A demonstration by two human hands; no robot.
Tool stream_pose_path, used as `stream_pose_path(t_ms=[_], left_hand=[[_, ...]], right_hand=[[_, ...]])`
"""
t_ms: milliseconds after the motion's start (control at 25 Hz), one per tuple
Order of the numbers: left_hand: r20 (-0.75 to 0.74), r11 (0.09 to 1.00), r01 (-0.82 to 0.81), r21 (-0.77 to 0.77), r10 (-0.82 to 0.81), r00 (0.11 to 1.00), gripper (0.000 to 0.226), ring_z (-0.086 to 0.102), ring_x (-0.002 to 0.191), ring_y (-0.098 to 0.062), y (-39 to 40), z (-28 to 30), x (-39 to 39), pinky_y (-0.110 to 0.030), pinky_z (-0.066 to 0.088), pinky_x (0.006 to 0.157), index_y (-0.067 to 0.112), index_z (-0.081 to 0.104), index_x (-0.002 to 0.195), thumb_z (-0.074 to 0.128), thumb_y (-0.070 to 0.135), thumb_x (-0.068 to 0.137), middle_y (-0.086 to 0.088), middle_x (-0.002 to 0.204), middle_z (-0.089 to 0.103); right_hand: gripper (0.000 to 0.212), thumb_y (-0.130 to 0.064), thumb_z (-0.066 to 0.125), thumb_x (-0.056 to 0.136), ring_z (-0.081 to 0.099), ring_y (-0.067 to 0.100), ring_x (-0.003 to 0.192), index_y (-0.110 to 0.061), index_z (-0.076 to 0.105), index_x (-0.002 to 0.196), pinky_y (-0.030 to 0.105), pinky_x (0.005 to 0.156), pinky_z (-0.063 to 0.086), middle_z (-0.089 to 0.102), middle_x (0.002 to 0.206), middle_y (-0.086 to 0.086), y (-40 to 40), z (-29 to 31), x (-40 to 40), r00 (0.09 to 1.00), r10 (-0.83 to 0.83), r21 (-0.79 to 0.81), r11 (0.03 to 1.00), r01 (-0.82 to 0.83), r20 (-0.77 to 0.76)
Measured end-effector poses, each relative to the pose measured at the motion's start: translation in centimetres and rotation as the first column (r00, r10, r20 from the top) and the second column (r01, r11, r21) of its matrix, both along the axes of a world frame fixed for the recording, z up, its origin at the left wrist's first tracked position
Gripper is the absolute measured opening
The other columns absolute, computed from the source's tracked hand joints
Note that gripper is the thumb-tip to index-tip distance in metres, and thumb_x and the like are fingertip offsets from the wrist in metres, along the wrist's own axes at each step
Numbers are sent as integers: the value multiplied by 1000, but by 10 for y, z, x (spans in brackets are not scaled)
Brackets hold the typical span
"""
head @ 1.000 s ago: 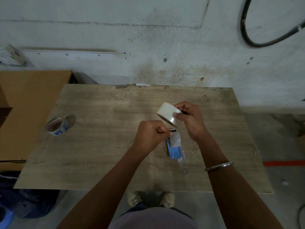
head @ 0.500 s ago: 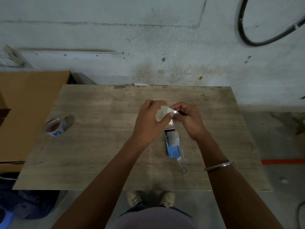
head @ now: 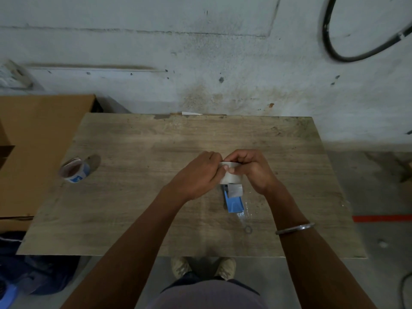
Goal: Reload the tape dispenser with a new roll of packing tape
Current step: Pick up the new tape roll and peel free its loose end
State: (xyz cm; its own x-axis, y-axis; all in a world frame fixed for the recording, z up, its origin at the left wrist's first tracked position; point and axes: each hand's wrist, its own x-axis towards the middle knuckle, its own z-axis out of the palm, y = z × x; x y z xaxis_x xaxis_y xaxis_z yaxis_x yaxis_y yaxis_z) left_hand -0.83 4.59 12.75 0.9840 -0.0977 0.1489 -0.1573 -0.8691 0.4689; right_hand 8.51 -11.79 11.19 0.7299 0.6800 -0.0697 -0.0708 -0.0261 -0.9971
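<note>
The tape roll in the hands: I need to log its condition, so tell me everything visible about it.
The tape roll is a pale, off-white ring of packing tape, glossy like plastic film. It is held above the table, just beyond the blue dispenser, tilted with its outer band facing the camera. The left hand and right hand both grip it, fingertips pinching near its top edge. Its core is hidden.

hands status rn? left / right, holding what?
Left hand: fingers curled onto the tape roll, gripping it.
Right hand: pinching the same roll from the other side, above the blue dispenser.
</note>
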Motion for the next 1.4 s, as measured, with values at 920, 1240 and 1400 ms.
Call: stream_pose_path(t_ms=[920,1240,1400], left_hand=[[48,973,-71,-219,83,995,22,44,74,-12,4,3,-6,-17,33,63,11,47,88,33,26,96,-3,85,50],[-157,990,-43,-135,22,987,14,47,72,-9,6,10,-4,-26,36,60,12,50,93,41,23,95,0,85,52],[-134,988,-24,-153,3,991,10,43,73,-5,8,8,-8,-20,31,61,15,46,94,37,21,97,0,89,49]], right_hand=[[24,2,67,66,63,35,80,2,72,89,45,76,48,68,87,27,11,6,-1,1000,-1,40,999,1,-12],[27,-1,67,61,64,29,75,4,71,86,37,71,49,70,84,25,10,17,5,988,90,-124,989,-74,122],[28,2,65,61,63,27,74,10,69,88,32,68,49,68,82,22,9,18,4,994,73,-92,994,-66,81]])
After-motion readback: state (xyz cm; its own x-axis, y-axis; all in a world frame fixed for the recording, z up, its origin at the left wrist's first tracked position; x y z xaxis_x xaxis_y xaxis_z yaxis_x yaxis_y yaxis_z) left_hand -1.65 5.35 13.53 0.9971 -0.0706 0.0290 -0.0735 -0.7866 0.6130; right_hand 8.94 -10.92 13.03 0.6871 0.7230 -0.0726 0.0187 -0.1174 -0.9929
